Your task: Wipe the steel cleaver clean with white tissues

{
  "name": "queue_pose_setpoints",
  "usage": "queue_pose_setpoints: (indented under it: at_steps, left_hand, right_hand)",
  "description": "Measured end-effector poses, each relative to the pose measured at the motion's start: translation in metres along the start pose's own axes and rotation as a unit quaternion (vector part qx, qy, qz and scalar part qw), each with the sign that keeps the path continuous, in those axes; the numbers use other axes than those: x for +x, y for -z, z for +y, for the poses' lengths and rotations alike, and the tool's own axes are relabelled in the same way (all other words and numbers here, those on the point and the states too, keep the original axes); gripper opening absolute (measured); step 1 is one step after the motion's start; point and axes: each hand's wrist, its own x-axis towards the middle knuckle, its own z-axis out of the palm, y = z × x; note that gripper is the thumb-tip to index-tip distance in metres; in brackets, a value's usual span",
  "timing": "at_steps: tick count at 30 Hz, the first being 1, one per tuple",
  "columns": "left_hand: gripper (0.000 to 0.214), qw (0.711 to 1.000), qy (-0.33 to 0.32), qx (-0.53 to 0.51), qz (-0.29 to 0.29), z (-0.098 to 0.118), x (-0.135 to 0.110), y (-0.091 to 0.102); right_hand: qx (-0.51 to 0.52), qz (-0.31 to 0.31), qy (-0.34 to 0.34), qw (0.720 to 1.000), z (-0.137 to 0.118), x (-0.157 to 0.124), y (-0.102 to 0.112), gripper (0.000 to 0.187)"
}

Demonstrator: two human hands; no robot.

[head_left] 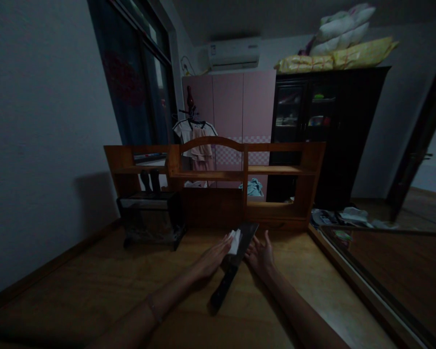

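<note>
Here you are, just in front of the wooden shelf [218,174]: the cleaver [234,265] lies flat on the desk [131,271], blade tip pointing at the shelf's base and handle angled back towards you. Your left hand [213,257] is stretched out flat, not clenched, its fingers pressing a white wad [234,241] of cloth or tissue onto the blade. Your right hand [260,254] sits on the other side of the blade, open with fingers spread and gripping nothing. Whether it touches the steel, I cannot tell in this dim light.

It looks like a wipe of the blade. So, as I judge it, run the wad from spine towards edge, never along the edge, with fingertips on top of the padding. Let the right hand pin the blade's flat so the cleaver cannot skate. The knife block [150,220] stands at the shelf's left end, well apart from both hands.
</note>
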Motion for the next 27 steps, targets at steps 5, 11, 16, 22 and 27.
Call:
queue_pose_setpoints:
  at_steps: [5, 11, 16, 22, 27]
  left_hand:
    - [0.054, 0.996, -0.073, 0.026, -0.044, 0.03, -0.006, -0.015]
    - [0.055, 0.993, -0.082, 0.059, -0.057, 0.046, -0.004, -0.033]
    - [0.053, 0.996, -0.057, 0.063, -0.04, 0.041, -0.013, -0.026]
    - [0.053, 0.995, -0.046, 0.082, -0.027, 0.026, -0.032, -0.014]
    - [0.055, 0.998, -0.015, 0.062, 0.0, 0.008, -0.029, -0.001]
  right_hand:
    - [0.009, 0.0, 0.017, 1.0, 0.003, 0.001, -0.004, 0.054]
    - [0.029, 0.029, 0.017, 0.999, 0.002, -0.002, -0.008, 0.052]
    - [0.038, 0.014, 0.02, 0.999, 0.0, -0.006, -0.013, 0.051]
    - [0.032, 0.007, 0.03, 0.999, 0.001, -0.001, -0.008, 0.029]
    - [0.015, 0.018, 0.023, 0.999, 0.001, -0.001, -0.006, 0.028]
